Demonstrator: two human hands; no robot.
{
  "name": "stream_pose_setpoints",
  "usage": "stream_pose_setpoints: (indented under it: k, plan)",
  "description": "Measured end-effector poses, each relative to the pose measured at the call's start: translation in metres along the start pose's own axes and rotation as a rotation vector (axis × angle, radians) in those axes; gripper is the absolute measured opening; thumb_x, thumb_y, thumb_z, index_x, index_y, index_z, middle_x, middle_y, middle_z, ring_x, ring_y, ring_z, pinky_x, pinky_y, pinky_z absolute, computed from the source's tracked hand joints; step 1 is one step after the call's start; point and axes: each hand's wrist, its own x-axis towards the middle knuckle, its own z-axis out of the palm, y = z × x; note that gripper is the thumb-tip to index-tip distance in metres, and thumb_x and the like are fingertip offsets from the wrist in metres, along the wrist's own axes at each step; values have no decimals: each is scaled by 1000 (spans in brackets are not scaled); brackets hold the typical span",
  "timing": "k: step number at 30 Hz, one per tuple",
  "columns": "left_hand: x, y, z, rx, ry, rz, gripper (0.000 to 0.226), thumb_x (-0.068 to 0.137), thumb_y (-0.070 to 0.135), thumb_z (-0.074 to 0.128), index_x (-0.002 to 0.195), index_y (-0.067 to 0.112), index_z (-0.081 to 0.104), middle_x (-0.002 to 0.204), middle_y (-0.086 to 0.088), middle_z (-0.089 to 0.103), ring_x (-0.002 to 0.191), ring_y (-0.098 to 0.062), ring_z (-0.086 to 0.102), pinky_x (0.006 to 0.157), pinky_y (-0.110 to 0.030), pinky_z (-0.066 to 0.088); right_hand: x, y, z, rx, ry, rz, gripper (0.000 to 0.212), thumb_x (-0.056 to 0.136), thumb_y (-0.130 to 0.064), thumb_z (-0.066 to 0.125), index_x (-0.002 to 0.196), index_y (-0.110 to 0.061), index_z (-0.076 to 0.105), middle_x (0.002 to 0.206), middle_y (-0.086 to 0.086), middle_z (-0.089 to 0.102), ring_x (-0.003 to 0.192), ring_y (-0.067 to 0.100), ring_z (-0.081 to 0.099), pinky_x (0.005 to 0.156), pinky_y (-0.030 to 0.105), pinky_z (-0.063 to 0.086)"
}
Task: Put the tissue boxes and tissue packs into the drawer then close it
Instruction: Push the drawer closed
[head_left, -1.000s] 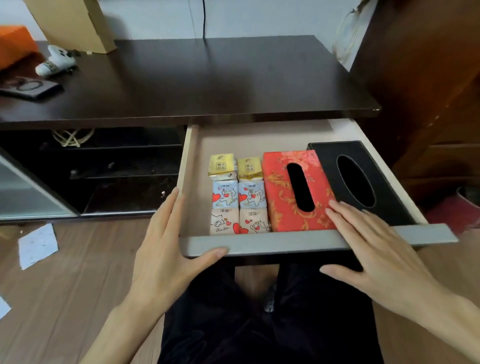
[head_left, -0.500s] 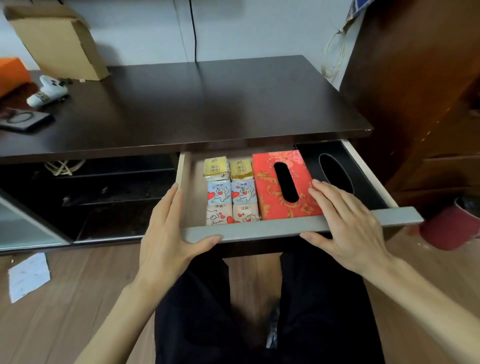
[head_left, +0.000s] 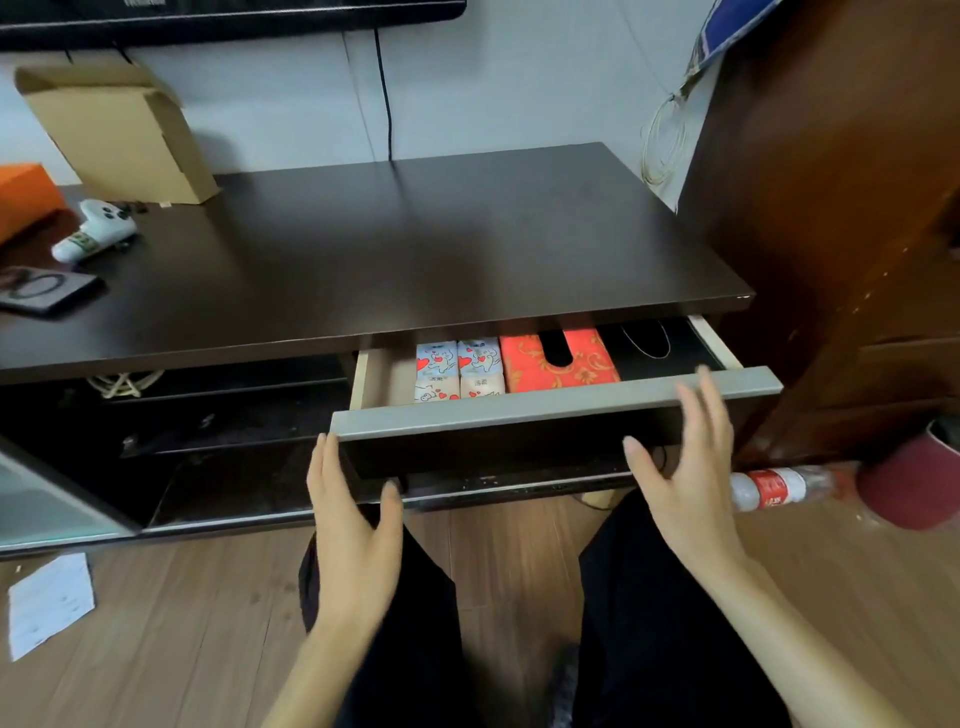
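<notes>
The drawer (head_left: 550, 402) under the dark tabletop stands only a little way out, its grey front rail showing. Inside lie small tissue packs (head_left: 460, 366) with heart prints at the left, a red patterned tissue box (head_left: 558, 361) in the middle and a black tissue box (head_left: 649, 345) at the right, all partly hidden under the tabletop. My left hand (head_left: 353, 525) is flat against the drawer front's left lower part, fingers apart. My right hand (head_left: 685, 467) is spread in front of the drawer's right part, slightly blurred, holding nothing.
The dark tabletop (head_left: 395, 244) carries a cardboard box (head_left: 119, 130), a white controller (head_left: 96, 228) and a phone (head_left: 41, 288) at the left. A plastic bottle (head_left: 774, 488) and a red bin (head_left: 914, 478) are on the floor at right, paper (head_left: 49, 603) at left.
The drawer has slid inward from almost fully out to nearly closed. Both hands moved from the top rail to the drawer's front face. The yellow packs are now hidden under the tabletop.
</notes>
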Motion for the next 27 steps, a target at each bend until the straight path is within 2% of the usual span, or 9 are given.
stream_pose_setpoints:
  k: [3, 8, 11, 15, 19, 21, 22, 24, 27]
  plan:
    - [-29, -2, 13, -59, 15, -84, 86, 93, 5, 62, 157, 30, 11, 166, 14, 10, 150, 1, 8, 120, -32, 14, -12, 10, 4, 122, 97, 312, 93, 93, -32, 73, 163, -14, 13, 172, -7, 1, 157, 17, 9, 120, 54, 31]
    - [-15, 9, 43, -71, -118, -60, 87, 97, 9, 59, 159, 29, 1, 165, 18, -18, 136, 25, -13, 117, -24, 10, 3, 9, 27, 150, 47, 424, 107, 92, -42, 73, 162, -4, 2, 172, 5, -11, 157, 25, 0, 125, 43, 15]
    - [-1, 12, 55, -49, -148, -28, 91, 95, 8, 61, 160, 25, 1, 160, 19, -33, 144, 7, -12, 109, -18, 18, 15, 10, 40, 145, 69, 437, 109, 92, -43, 73, 161, 0, 0, 171, 9, -11, 156, 28, -2, 124, 41, 12]
    - [28, 1, 61, 34, -179, 20, 88, 94, 6, 61, 160, 21, 5, 164, 10, -26, 141, 0, -1, 92, 8, 18, 39, 19, 51, 120, 42, 403, 106, 92, -34, 76, 161, 0, 3, 171, 12, -7, 156, 29, 3, 120, 33, 13]
    - [62, -8, 59, 176, -185, 82, 85, 94, 10, 61, 159, 18, 6, 168, -1, -12, 126, 18, 24, 103, -22, 28, 65, 32, 57, 17, -40, 324, 96, 95, -24, 72, 162, -5, 6, 171, 14, -5, 156, 32, 9, 115, 31, 18]
    - [80, -10, 58, 244, -205, 96, 88, 94, 12, 61, 159, 18, 2, 168, -1, -9, 119, 6, 48, 99, -27, 37, 77, 40, 58, -9, -105, 283, 93, 97, -21, 70, 163, -8, 5, 172, 12, -7, 156, 32, 10, 114, 31, 22]
    - [90, -13, 59, 278, -219, 107, 88, 94, 13, 60, 159, 18, 0, 168, -1, -8, 128, -7, 48, 102, -28, 38, 84, 44, 60, -40, -140, 263, 93, 98, -21, 68, 163, -10, 4, 172, 11, -9, 156, 32, 12, 113, 31, 26]
    - [112, -17, 60, 315, -264, 146, 90, 93, 10, 59, 159, 16, -2, 168, 0, -5, 149, -17, 23, 110, -27, 30, 98, 49, 61, -110, -210, 226, 92, 99, -23, 67, 164, -11, 2, 172, 10, -9, 155, 34, 17, 112, 35, 33]
    - [133, -22, 62, 401, -358, 182, 90, 94, 10, 58, 159, 13, -4, 168, -2, -6, 151, -10, -3, 110, -23, 24, 108, 52, 64, -215, -292, 170, 90, 100, -27, 65, 163, -10, 3, 171, 13, -9, 152, 38, 23, 108, 42, 43]
